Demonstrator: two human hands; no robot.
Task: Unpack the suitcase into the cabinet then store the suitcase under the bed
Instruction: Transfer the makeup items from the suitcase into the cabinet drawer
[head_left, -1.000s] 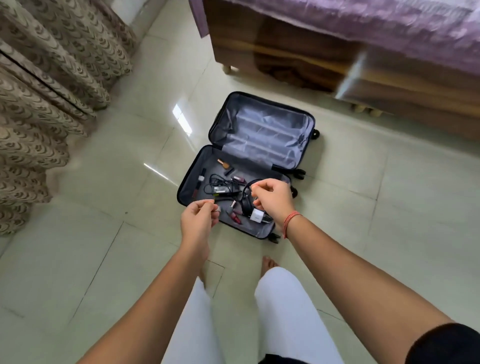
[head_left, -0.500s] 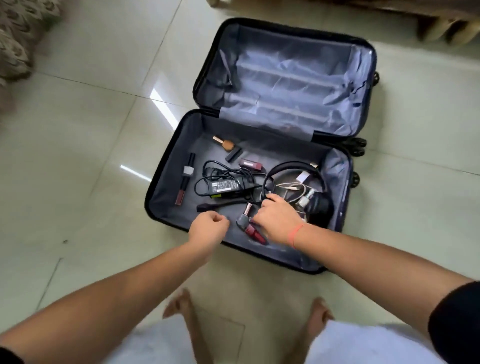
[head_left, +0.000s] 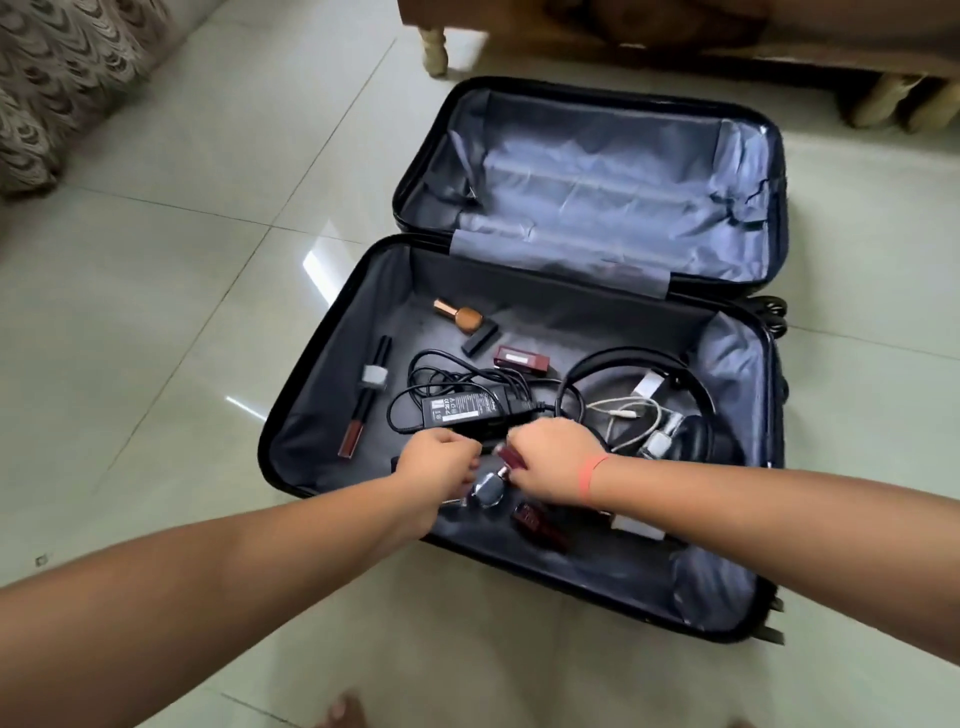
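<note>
The black suitcase (head_left: 332, 358) lies open on the tiled floor, its grey-lined lid (head_left: 597, 182) flat at the far side. The near half holds a black power adapter (head_left: 467, 408) with its cord, black headphones (head_left: 675, 395), a white cable (head_left: 631, 415), a lip gloss tube (head_left: 363, 402), a brown bottle (head_left: 465, 318), a maroon lipstick box (head_left: 522, 358), a dark red bottle (head_left: 540, 525) and a white charger (head_left: 636, 526). My right hand (head_left: 558, 460) pinches the dark red top of a small grey bottle (head_left: 488, 491). My left hand (head_left: 439, 467) is curled over a dark stick (head_left: 396, 460).
The wooden bed frame (head_left: 675, 31) stands just beyond the suitcase on short legs (head_left: 434, 49). A patterned curtain (head_left: 62, 78) hangs at the far left. Glossy floor tiles (head_left: 156, 312) surround the case, and my bare toes (head_left: 345, 709) show at the bottom edge.
I have bent closer, so the suitcase fills the view. Both hands have gone down into the near half; the right hand has closed on the small bottle and the left moved over the dark stick.
</note>
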